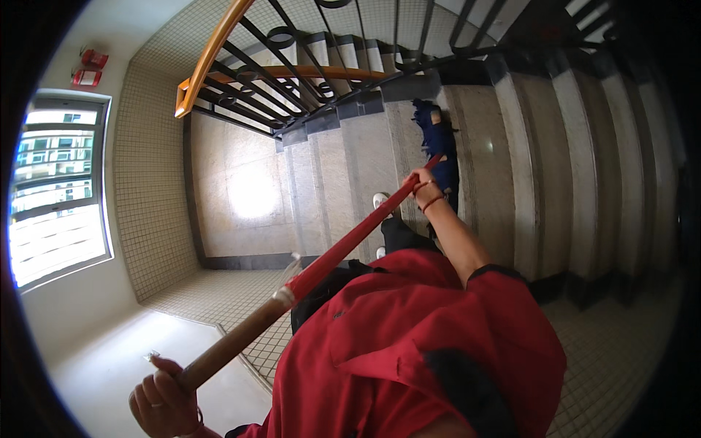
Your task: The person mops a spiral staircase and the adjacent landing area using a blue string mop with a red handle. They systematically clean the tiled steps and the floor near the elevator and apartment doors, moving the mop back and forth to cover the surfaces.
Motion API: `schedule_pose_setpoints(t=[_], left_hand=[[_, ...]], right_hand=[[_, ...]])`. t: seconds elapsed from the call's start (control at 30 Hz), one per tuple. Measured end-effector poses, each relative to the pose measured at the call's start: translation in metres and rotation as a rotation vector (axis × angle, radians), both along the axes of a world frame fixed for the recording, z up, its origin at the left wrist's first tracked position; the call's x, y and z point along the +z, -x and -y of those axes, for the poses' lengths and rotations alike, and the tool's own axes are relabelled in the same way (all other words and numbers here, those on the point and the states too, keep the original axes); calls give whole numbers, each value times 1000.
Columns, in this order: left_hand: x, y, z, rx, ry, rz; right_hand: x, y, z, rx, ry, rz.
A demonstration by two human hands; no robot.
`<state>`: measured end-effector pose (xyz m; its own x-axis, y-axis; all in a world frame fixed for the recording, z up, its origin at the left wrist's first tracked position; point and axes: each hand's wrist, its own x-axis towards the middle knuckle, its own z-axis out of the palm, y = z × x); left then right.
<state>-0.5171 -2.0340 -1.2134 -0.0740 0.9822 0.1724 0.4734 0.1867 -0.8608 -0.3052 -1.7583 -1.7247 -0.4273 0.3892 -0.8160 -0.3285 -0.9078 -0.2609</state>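
A mop with a long pole (350,235), red with a brown wooden upper end, crosses the view diagonally. My left hand (164,399), at the lower left, is closed round the wooden end and wears a ring. Further down the pole, my right hand (423,183) grips the red part; red bracelets circle its wrist. The dark blue cloth mop head (438,137) lies on a stair step beside and beyond my right hand. Pale wrapping (283,295) is tied round the pole where red meets brown. My red shirt covers part of the stairs.
Stone steps (487,148) run across the view, with a landing (241,191) at the left. A black metal railing with a wooden handrail (211,55) borders them at the top. Tiled walls, a barred window (60,186) and two red fire extinguishers (87,76) are at the left.
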Motion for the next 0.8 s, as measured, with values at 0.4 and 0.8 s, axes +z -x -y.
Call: schedule_pose_setpoints(t=[0.4, 0.8], left_hand=[[-34, 77, -164, -100, 23, 97], [-18, 44, -104, -66, 296, 171]], right_hand=[[-23, 112, -111, -388, 73, -70], [4, 96, -62, -155, -4, 172]])
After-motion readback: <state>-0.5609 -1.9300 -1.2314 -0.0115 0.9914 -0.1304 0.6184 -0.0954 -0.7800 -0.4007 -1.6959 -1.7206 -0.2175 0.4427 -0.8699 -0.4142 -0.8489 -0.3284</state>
